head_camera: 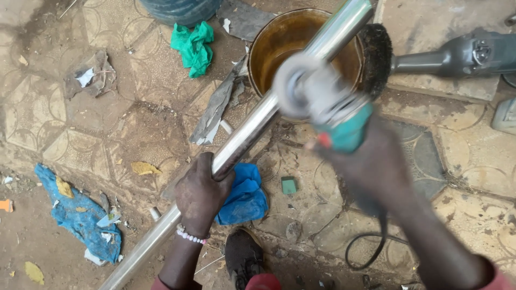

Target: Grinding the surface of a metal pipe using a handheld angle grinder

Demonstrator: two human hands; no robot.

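in the left hand (200, 194), steel pipe (252, 126) slanting lower-left to upper-right

— I see the right hand (371, 161) and its angle grinder (322, 102) smeared by blur; can you read the disc?

— No. The steel pipe (242, 139) runs off both edges, and the second grinder (457, 56) is cut off at the right.

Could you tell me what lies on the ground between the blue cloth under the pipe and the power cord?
In the head view, a small green rectangular block lies on the dirty tiled floor between the blue cloth and the black cord; otherwise only grit and debris.
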